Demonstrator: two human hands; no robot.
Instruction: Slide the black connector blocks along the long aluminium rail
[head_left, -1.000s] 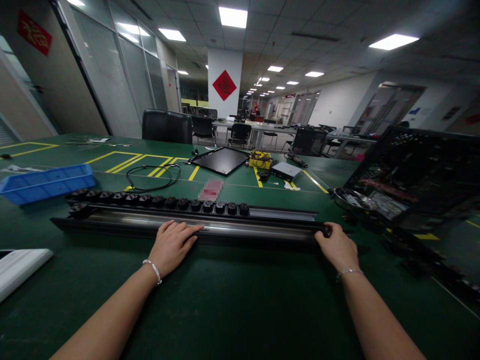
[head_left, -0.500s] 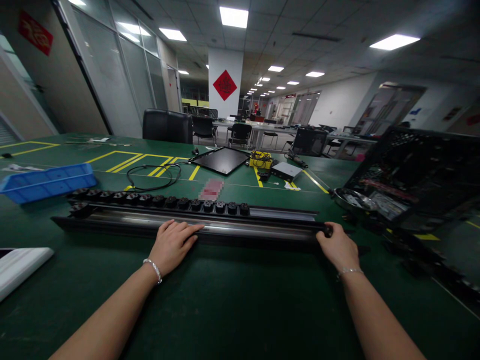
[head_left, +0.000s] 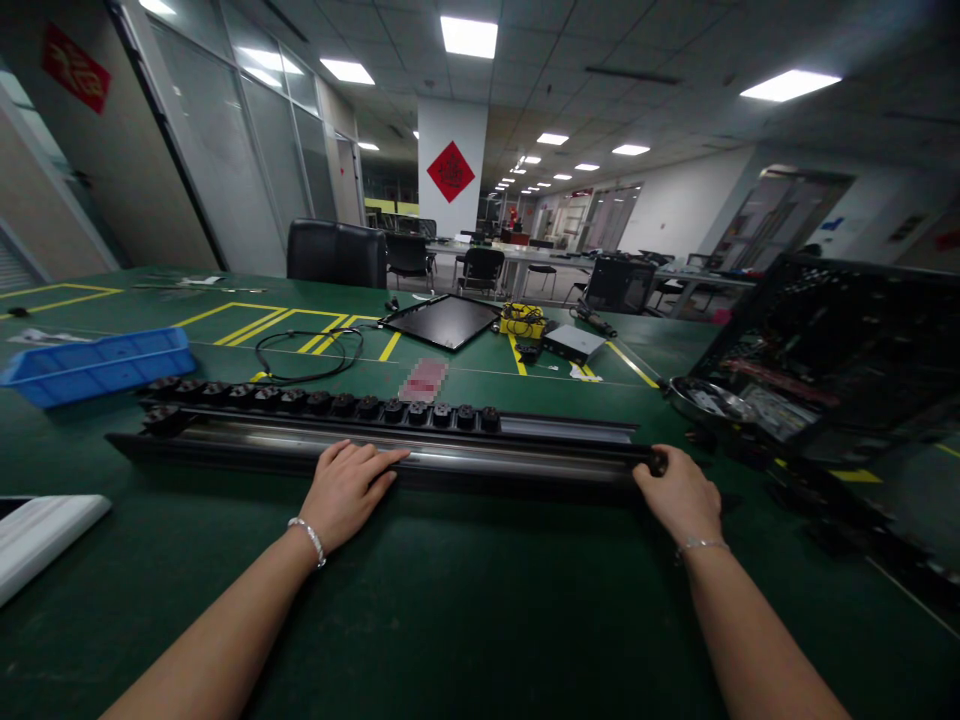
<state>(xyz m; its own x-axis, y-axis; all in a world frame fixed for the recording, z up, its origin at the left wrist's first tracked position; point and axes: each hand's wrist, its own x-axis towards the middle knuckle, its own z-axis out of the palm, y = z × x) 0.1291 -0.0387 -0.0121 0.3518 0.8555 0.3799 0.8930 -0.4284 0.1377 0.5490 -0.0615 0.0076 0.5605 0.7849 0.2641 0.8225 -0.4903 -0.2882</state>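
Note:
A long black metal channel (head_left: 510, 462) with a shiny inner face lies across the green table in front of me. Flat on its near edge, around the middle, rests my left hand (head_left: 351, 488), fingers stretched out and holding nothing. My right hand (head_left: 681, 490) is at the channel's right end, thumb and fingers closed around a small dark part (head_left: 658, 462); its exact kind is mostly hidden. Behind the channel runs a black strip (head_left: 343, 404) carrying a row of several black power sockets. One more socket-like block (head_left: 160, 418) sits at the channel's left end.
At left are a blue plastic bin (head_left: 97, 365) and a white-edged object (head_left: 52, 545). Farther back lie a looped black cable (head_left: 307, 355), a flat black panel (head_left: 442, 320), a yellow box (head_left: 523, 320) and a grey box (head_left: 573, 343). An open black chassis (head_left: 840, 350) stands at right beside a metal bowl (head_left: 709, 398).

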